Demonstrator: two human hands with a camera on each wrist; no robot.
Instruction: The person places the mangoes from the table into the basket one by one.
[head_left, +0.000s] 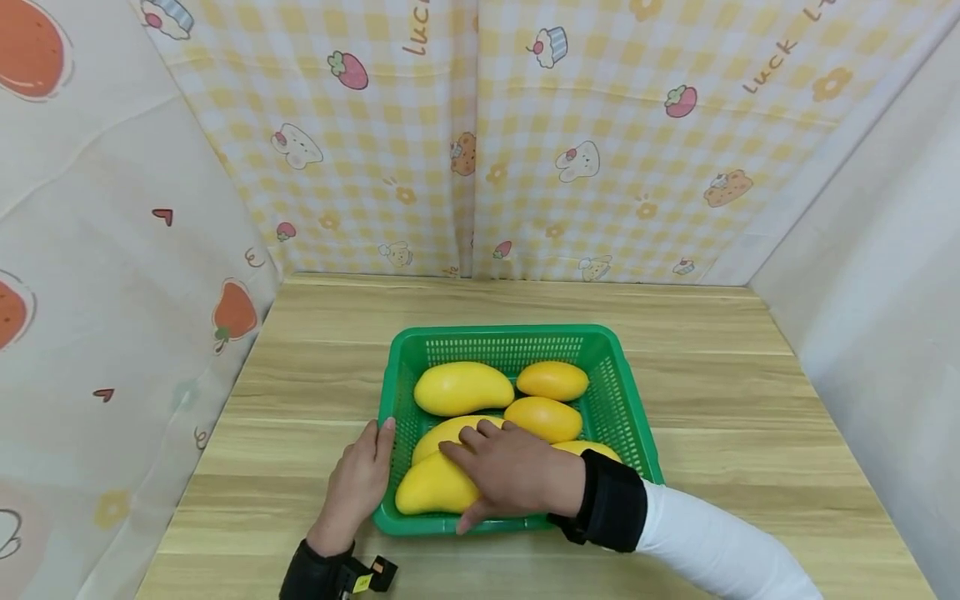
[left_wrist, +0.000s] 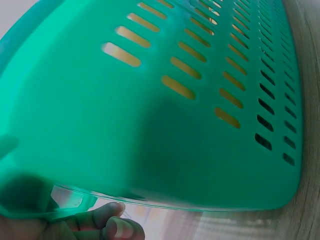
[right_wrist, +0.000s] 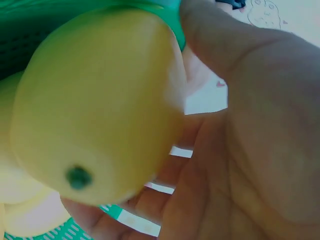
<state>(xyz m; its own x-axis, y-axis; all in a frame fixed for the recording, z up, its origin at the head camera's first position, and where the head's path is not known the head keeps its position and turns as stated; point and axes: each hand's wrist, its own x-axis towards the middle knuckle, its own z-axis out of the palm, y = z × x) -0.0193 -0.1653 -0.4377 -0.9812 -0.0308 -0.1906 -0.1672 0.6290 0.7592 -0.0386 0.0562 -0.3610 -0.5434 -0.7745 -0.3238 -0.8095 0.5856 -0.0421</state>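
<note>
A green plastic basket (head_left: 633, 408) with slotted walls holds several yellow mangoes. At its left side, my left hand (head_left: 358, 477) grips the rim, thumb up on the edge; the left wrist view shows curled fingers (left_wrist: 122, 227) by the basket wall (left_wrist: 100, 125). My right hand (head_left: 517, 471) reaches over the front mango (head_left: 429, 487), thumb on its near side and fingers across its far side. In the right wrist view this mango (right_wrist: 100, 100), with a dark green stem spot, lies between thumb and fingers. The hand hides its right part.
Behind it lie another large mango (head_left: 462, 388) and two smaller orange-yellow ones, the back one (head_left: 552, 381) near the far wall. One more mango (head_left: 588, 448) shows past the right wrist. The basket stands on a wood-grain table (head_left: 720, 400), with patterned cloth (head_left: 360, 167) behind.
</note>
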